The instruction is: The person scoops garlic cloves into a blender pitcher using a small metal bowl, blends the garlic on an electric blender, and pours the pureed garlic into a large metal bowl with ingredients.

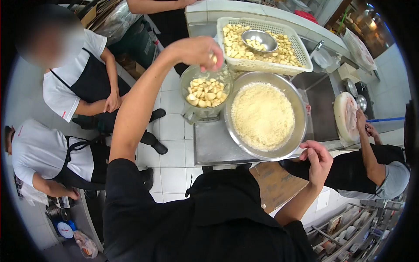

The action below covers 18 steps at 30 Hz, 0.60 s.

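My left hand [201, 53] is closed over a clear jug [188, 114], with a pale garlic clove [213, 58] showing between the fingers. Inside the jug is a heap of peeled garlic cloves [207, 92]. Beside it stands a large metal bowl [234, 127] full of finely chopped, pale yellow garlic [262, 117]. Close to that bowl's lower right rim is my right hand [317, 161], its fingers loosely bent and apart, holding nothing. Behind the bowl, a white plastic basket [301, 41] carries many more cloves and a small metal bowl [267, 40] with some in it.
A metal sink [324, 102] lies to the right of the large bowl. At far right a person [375, 168] works at a round white board [345, 118]. Two people in aprons [87, 78] are on the left; another person's arm [159, 6] shows at the top. Flattened cardboard [277, 183] lies below the counter.
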{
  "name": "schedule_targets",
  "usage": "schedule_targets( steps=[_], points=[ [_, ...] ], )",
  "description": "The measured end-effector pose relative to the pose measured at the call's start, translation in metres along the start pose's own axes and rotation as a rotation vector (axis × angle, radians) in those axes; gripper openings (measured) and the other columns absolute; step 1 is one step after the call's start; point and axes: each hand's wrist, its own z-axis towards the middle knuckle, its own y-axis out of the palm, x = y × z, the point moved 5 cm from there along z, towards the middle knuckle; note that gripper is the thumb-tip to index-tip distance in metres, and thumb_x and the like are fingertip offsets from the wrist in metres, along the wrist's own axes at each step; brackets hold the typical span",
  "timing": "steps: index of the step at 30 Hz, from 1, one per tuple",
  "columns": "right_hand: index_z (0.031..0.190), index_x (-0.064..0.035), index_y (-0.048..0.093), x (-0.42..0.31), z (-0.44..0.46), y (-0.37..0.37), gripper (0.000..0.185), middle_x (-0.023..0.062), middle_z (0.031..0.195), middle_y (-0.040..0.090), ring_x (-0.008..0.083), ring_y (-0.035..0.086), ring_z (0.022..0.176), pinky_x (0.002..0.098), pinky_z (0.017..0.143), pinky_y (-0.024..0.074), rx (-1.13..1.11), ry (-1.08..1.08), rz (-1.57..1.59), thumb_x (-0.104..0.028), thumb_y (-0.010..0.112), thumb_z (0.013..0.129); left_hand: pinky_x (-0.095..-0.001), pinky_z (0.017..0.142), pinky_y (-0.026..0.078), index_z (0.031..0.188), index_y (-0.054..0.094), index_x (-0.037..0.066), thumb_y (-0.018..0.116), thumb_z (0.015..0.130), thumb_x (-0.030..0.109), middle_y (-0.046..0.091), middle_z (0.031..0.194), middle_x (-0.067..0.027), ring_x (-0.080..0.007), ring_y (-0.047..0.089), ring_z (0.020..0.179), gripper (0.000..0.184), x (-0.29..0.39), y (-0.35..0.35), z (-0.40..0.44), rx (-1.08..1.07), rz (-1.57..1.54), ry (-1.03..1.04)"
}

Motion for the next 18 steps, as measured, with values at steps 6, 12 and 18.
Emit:
schedule_targets(
  steps=[6, 12, 18],
  points=[
    [0.100, 0.0067, 0.062, 0.007, 0.026, -0.038, 0.016, 0.0114, 0.089, 0.067, 0.0109, 0.059, 0.066, 0.0214, 0.062, 0.0478, -0.024, -0.019, 0.029, -0.001, 0.054, 0.088, -0.0240, 0.063, 0.047, 0.098, 0.067, 0.003, 0.065, 0.081, 0.022, 0.064, 0.080, -0.0051, -0.0096, 0.059, 0.065, 0.025, 0.021, -0.057, 0.123, 0.465, -0.118, 0.047],
    [0.096, 0.0030, 0.065, 0.029, 0.064, -0.082, 0.016, 0.0071, 0.084, 0.068, 0.0098, 0.059, 0.064, 0.0230, 0.060, 0.0480, -0.185, -0.104, -0.121, 0.002, 0.055, 0.083, -0.0308, 0.088, 0.044, 0.131, 0.052, 0.015, 0.063, 0.085, 0.027, 0.063, 0.110, -0.0090, -0.0200, 0.059, 0.096, 0.049, 0.003, -0.022, 0.208, 0.662, 0.253, 0.021],
    [0.096, 0.0006, 0.066, 0.086, 0.057, -0.140, 0.016, 0.0076, 0.084, 0.068, 0.0109, 0.060, 0.068, 0.0242, 0.062, 0.0489, -0.276, 0.171, 0.107, -0.001, 0.058, 0.082, -0.0315, 0.098, 0.039, 0.131, 0.047, -0.001, 0.051, 0.090, 0.006, 0.052, 0.130, -0.0131, -0.0214, 0.048, 0.122, 0.042, 0.073, 0.013, 0.024, 1.022, -0.163, -0.149]
  ],
)
